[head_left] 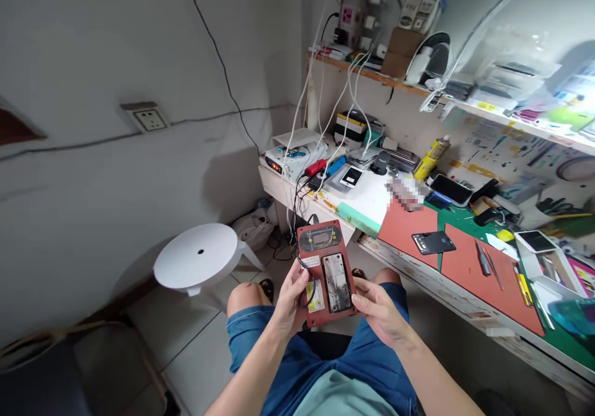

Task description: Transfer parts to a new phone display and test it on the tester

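Above my lap I hold a red boxy device [318, 323] with a dark display panel [320, 238] at its top and a scuffed metal plate [338, 283] set in its face. A white label and a yellow one sit on its left side. My left hand [294, 289] grips the left edge, with the thumb on the face and a black cable [312, 279] running by it. My right hand [375, 307] is closed on the lower right edge. The fingers behind the device are hidden.
To the right, a workbench [360, 221] carries a dark phone [433, 242] on red mats, a screwdriver [482, 258], tweezers and a white phone [352, 177]. A white round stool [198, 258] stands at left. Cables hang from the shelf [385, 79] over the bench's far end.
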`<state>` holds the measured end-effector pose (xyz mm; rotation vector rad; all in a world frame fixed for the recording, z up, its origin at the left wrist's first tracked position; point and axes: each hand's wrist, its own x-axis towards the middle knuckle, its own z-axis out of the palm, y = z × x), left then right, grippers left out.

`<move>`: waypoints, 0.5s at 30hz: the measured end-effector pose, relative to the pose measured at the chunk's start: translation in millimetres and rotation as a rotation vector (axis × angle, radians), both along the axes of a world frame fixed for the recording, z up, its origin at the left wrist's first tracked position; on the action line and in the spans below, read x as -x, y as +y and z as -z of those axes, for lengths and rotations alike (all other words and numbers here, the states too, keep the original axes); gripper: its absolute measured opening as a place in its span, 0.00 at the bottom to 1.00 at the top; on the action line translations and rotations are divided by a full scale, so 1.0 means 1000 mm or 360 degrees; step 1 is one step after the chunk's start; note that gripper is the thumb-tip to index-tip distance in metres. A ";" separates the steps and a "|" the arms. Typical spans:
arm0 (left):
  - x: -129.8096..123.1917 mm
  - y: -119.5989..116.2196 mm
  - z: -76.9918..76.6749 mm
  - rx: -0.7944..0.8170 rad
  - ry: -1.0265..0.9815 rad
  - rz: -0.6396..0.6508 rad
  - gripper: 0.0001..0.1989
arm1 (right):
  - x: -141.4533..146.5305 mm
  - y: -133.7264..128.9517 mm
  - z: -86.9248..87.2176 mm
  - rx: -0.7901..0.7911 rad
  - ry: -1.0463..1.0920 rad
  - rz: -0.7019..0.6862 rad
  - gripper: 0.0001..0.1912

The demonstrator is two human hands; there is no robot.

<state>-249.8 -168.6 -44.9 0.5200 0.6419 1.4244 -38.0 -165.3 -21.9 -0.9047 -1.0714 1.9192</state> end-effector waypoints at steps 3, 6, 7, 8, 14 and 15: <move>0.027 0.008 0.006 -0.0085 0.0247 0.0162 0.41 | -0.009 0.001 -0.010 0.0031 0.0038 0.0116 0.26; 0.073 0.018 0.007 -0.0282 0.0948 0.0413 0.47 | -0.033 0.004 -0.025 0.0041 0.0040 0.0242 0.23; 0.089 0.021 0.004 -0.0302 0.1276 0.0500 0.45 | -0.042 0.005 -0.029 0.0035 0.0036 0.0291 0.22; 0.104 0.025 0.001 -0.0297 0.1576 0.0521 0.39 | -0.051 0.007 -0.032 0.0031 0.0033 0.0356 0.22; 0.135 0.061 -0.006 -0.0181 0.2159 0.0528 0.24 | -0.068 0.021 -0.030 0.0031 0.0112 0.0814 0.16; 0.130 0.068 0.000 -0.0165 0.2177 0.0539 0.24 | -0.065 0.024 -0.027 0.0020 0.0137 0.0844 0.15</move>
